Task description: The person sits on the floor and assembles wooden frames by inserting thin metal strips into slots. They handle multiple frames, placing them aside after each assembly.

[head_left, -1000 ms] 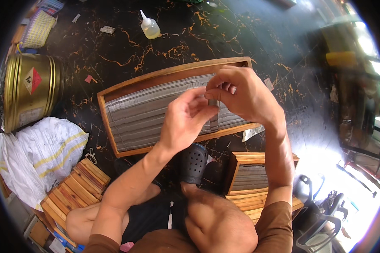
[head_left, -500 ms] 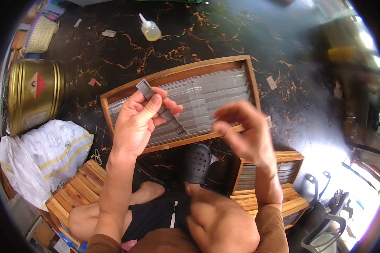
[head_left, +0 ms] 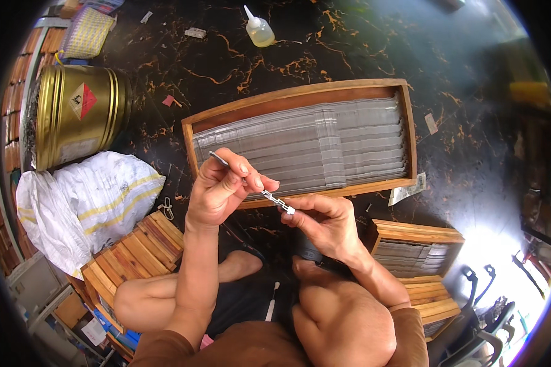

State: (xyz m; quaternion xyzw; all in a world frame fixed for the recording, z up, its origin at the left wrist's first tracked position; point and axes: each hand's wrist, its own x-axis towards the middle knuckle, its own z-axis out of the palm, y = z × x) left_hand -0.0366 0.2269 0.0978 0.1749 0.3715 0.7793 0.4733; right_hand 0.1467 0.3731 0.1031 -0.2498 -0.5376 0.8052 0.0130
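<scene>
A thin grey strip with a notched or slotted lower part hangs between my two hands. My left hand is closed on its upper portion, thumb and fingers pinching it. The fingers of my right hand are closed on the lower end, where a small whitish piece shows at the fingertips. Just beyond my hands lies a wooden tray packed with rows of similar grey strips. My left hand overlaps the tray's near left corner. What the strip is exactly, I cannot make out.
Left are a gold metal drum, a white sack and a slatted wooden surface. A squeeze bottle stands on the dark marbled floor behind the tray. At right sits a smaller wooden box of strips, near a black chair.
My right hand has come in from the right and taken the strip's lower end. The strip has turned from its broad face to nearly edge-on. The whole view has shifted, moving the surroundings rightward.
</scene>
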